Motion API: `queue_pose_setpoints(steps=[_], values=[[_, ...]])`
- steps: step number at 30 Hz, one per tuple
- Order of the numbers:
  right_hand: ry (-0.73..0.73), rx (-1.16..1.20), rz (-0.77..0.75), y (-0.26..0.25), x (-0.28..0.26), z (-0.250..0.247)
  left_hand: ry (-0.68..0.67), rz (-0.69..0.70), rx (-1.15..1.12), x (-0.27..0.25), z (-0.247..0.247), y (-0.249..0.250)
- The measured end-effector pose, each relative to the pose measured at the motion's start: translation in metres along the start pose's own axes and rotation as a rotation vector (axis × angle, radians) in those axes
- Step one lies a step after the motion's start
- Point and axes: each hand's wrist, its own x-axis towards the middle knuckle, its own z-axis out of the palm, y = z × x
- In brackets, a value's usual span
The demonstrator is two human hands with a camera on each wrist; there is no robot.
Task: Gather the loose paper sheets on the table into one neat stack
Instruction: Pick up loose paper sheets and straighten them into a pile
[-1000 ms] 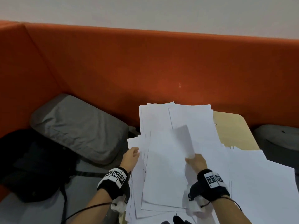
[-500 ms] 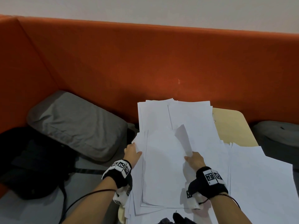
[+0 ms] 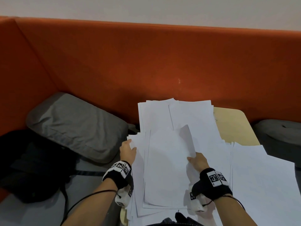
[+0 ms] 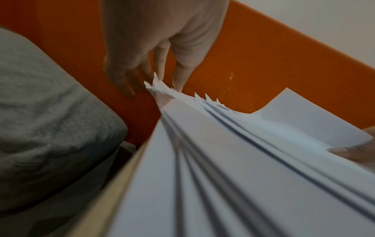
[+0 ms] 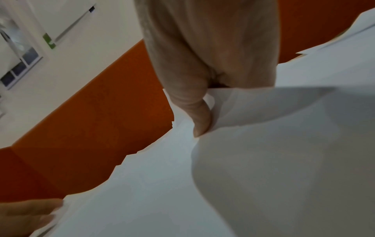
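The right hand [image 3: 199,161] pinches the curled-up edge of the top sheet [image 3: 167,168]. The left hand [image 3: 127,151] holds the left edge of the paper pile [image 3: 187,115], which lies spread over the tan surface [image 3: 231,124]. Behind is an orange sofa back [image 3: 146,62].
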Motion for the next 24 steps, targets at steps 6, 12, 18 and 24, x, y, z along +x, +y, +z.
queue_pose_setpoints(steps=[6, 12, 18, 24], values=[[-0.005, 0.002, -0.013, 0.001, 0.0, -0.001, 0.16, 0.06, -0.167, -0.006, -0.004, 0.009], [-0.007, 0.036, -0.006, 0.003, -0.001, 0.0, 0.2, 0.121, -0.324, -0.018, -0.009, 0.013], [-0.008, 0.037, -0.015, 0.005, 0.001, 0.001, 0.0, 0.011, -0.502, -0.008, -0.001, -0.006], [-0.007, 0.151, 0.006, 0.013, 0.005, 0.0, -0.157, 0.025, -0.392, -0.021, 0.006, -0.006]])
